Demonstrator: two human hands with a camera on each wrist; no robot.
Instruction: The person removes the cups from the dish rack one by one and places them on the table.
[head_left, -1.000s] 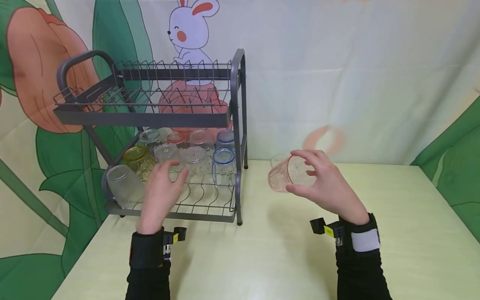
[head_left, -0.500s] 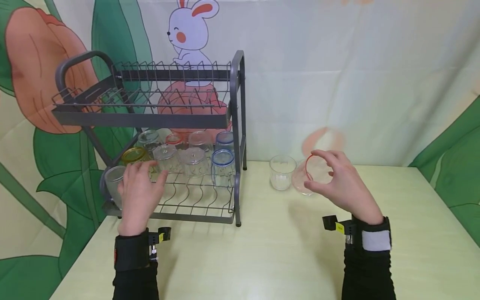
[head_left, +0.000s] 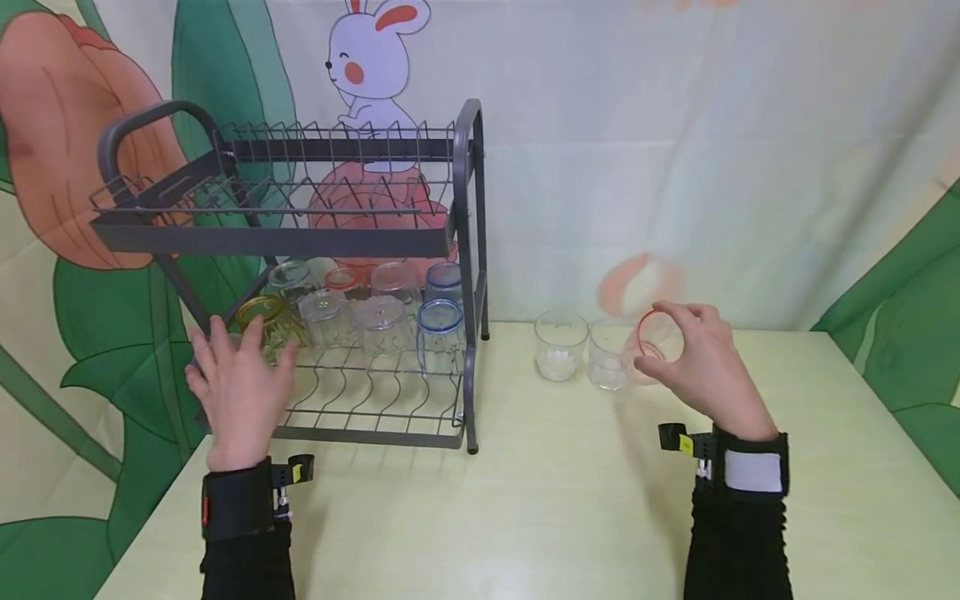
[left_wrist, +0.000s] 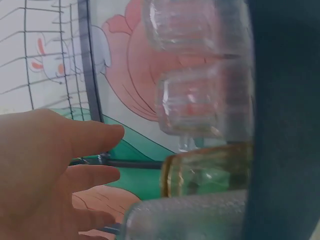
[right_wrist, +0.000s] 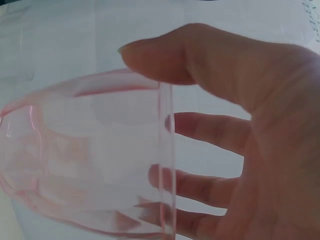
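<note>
The pink glass (head_left: 654,348) is clear with a red rim, tilted with its mouth toward the viewer, just right of two clear glasses (head_left: 585,356) on the table.

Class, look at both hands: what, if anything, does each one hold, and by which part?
The right hand holds a red-rimmed glass by its rim and side. The left hand holds nothing, fingers spread by the dish rack.

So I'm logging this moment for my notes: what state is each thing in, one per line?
Red-rimmed glass: tilted, gripped by the right hand.
Clear glass: upright on the table, mouth up.
Second clear glass: upright beside it.
Left hand: fingers spread, at the rack's lower left corner, holding nothing.
Yellow glass: upside down on the lower shelf.
Blue-rimmed glass: upside down there too.
</note>
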